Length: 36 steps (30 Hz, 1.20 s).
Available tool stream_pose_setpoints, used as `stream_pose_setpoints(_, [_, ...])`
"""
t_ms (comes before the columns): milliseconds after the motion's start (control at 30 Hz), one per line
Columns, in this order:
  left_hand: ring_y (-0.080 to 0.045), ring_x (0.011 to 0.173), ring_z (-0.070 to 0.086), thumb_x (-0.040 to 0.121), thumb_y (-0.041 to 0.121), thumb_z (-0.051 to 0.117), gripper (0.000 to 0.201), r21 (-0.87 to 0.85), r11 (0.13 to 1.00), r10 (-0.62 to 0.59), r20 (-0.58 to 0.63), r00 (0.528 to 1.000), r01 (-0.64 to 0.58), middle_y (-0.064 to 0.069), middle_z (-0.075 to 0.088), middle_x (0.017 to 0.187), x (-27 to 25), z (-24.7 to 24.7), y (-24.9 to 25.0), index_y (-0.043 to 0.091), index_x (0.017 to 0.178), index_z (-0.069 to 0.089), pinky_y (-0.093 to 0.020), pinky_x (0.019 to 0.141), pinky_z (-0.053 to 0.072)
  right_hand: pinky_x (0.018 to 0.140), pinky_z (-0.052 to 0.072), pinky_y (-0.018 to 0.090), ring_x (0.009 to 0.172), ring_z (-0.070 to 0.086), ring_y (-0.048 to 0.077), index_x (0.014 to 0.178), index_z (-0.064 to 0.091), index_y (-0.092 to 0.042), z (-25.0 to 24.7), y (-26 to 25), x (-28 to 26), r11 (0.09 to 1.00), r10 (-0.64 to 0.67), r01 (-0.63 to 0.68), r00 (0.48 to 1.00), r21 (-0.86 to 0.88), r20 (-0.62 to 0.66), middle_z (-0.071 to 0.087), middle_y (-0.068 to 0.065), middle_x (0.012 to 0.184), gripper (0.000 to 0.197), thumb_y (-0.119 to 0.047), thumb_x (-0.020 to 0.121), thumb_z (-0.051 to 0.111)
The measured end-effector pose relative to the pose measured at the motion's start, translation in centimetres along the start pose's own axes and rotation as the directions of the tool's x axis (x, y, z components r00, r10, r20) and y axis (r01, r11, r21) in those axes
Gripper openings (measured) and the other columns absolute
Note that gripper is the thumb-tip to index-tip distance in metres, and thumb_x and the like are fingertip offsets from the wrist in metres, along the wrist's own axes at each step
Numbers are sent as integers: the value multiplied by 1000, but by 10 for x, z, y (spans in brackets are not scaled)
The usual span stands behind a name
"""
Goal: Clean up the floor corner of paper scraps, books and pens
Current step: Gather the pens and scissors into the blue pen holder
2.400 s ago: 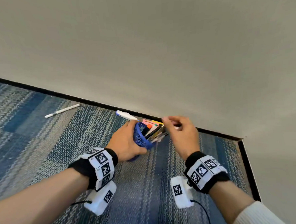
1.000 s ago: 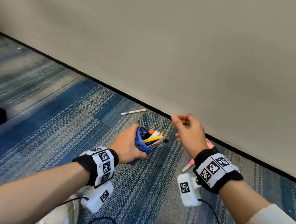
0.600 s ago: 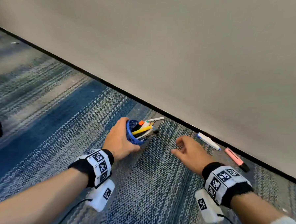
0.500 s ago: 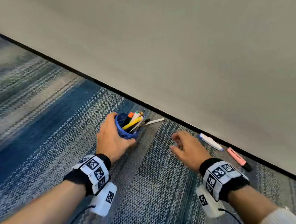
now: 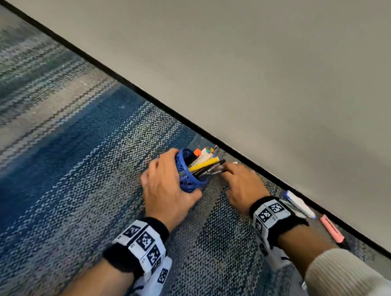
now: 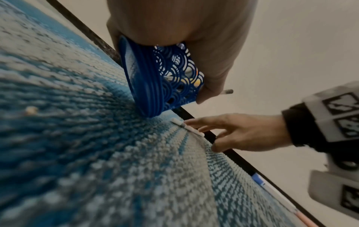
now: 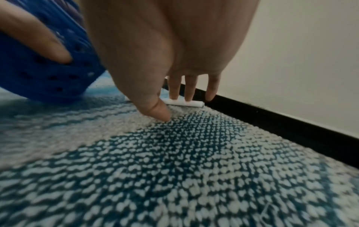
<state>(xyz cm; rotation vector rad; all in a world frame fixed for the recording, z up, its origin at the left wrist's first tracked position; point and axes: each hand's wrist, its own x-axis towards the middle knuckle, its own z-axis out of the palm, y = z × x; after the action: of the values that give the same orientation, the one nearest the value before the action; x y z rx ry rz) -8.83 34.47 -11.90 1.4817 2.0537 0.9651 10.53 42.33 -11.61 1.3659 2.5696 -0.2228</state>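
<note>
White pen [image 7: 184,103] lies flat on the carpet [image 5: 82,167], close along the black baseboard [image 7: 272,121], just past the tilted base of the blue pen cup [image 6: 167,79]. Right hand [image 5: 244,186] reaches over it with fingers straight: fingertips [image 7: 189,95] touch the barrel from the wall side, thumb [image 7: 157,109] down on the carpet on the near side. Nothing is pinched yet, so this hand is unclenched, only touching. Left hand [image 5: 167,190] is wrapped round the cup, which leans toward the wall with its bottom edge on the carpet and its mouth aimed at the pen. The pens inside [image 5: 204,164] fan out past the rim, almost level. Risks, as I judge them: the barrel is thin and round, so a push from the fingertips may roll it under the thumb or wedge it against the baseboard instead of lifting it. The carpet pile may also snag it. With the cup tipped this far, any jolt from the right hand or a little more lean could slide the loaded pens out. Behind the right wrist, still to collect: a blue-capped marker [image 5: 299,204] and a pink highlighter [image 5: 331,229] against the same baseboard.
</note>
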Motion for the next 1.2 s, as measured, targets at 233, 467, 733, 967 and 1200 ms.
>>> stream_pose_setpoints(233, [-14,109,45,58,52,76,83,27,998,46,67,997,-48,14,49,116,-7,-6,-8,32,129,39,-39,96,36,83,47,42,107,58,33,115,52,-12,6,0,9,971,195,-184,979,-153,55,60,11,115,26,-26,93,50])
stream_pose_setpoints(467, [-18,112,45,58,50,73,87,130,987,76,140,987,-95,11,48,123,-2,4,16,28,134,36,-44,99,33,64,45,32,75,64,27,108,62,-23,-76,35,-55,976,160,-94,922,198,-352,69,4,84,21,-35,98,48])
stream_pose_setpoints(733, [-21,97,54,56,54,74,78,82,843,441,459,771,-531,7,55,110,-13,27,143,23,121,42,-39,82,43,71,39,19,79,57,7,116,67,-30,-124,82,-148,947,84,9,959,322,-272,59,-5,91,29,-40,91,57])
stream_pose_setpoints(967, [-19,77,57,59,47,83,73,50,705,440,752,491,-708,3,55,97,-16,35,197,19,109,38,-36,63,48,75,54,35,79,69,23,84,66,-17,-74,173,-227,648,651,-400,732,648,-199,73,1,85,14,-21,93,56])
stream_pose_setpoints(1200, [-19,88,60,61,47,78,71,97,812,306,769,561,-576,6,57,108,-58,72,142,24,113,36,-35,75,50,111,30,31,135,42,27,146,36,-12,30,191,-235,648,613,-647,756,401,229,43,14,147,54,-19,95,53])
